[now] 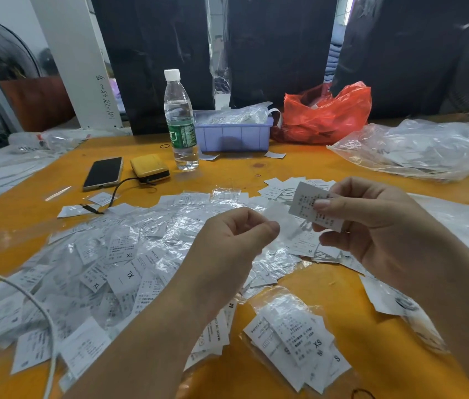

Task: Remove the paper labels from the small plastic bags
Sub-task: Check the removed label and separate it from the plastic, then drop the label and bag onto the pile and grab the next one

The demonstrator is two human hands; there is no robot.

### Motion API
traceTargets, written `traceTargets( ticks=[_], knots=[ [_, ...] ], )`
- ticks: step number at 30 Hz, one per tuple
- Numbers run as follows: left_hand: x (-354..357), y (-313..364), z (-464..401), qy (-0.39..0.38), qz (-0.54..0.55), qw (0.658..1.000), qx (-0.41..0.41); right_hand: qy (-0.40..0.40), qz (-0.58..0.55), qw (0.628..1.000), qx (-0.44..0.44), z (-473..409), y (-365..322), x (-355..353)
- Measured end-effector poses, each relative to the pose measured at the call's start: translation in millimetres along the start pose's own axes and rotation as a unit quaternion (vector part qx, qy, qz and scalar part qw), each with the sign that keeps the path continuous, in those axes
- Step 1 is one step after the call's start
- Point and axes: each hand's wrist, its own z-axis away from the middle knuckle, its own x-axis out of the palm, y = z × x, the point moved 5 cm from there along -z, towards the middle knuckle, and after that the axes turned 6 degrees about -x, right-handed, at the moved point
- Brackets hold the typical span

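My right hand (371,226) pinches a white printed paper label (311,207) between thumb and fingers, above the table's middle. My left hand (236,240) pinches a small clear plastic bag (281,218) that stretches toward the label. A big heap of small clear bags with size labels (118,263) covers the orange table (299,168) to the left. Loose labels (278,190) lie beyond my hands. A small stack of labels (299,338) marked XS and S lies in front of me.
At the back stand a water bottle (180,122), a purple tray (232,136) and a red plastic bag (325,113). A phone (103,173) and a yellow power bank (149,169) lie at the left. Large clear bags (423,148) lie at the right. A white cable (40,312) crosses the lower left.
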Motion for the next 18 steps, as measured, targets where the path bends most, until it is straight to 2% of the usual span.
traceTargets(
  ticks=[3,8,10,12,15,18],
  knots=[
    [1,1,1,-0.014,0.010,1.000,0.008,-0.025,0.031,0.999,-0.001,0,2,0],
    [2,4,2,-0.022,0.040,0.999,0.019,-0.107,0.168,0.980,-0.014,4,2,11],
    [2,4,2,-0.024,0.048,0.998,0.018,-0.105,0.182,0.977,-0.025,5,0,13],
    [1,4,2,-0.028,0.048,0.998,0.021,-0.074,0.174,0.981,-0.030,3,-2,7],
    [4,6,3,-0.047,0.047,0.997,0.026,-0.020,0.099,0.994,-0.030,1,-4,1],
    [6,6,3,-0.062,0.059,0.996,0.026,-0.020,0.067,0.996,-0.049,2,-5,2]
  ],
)
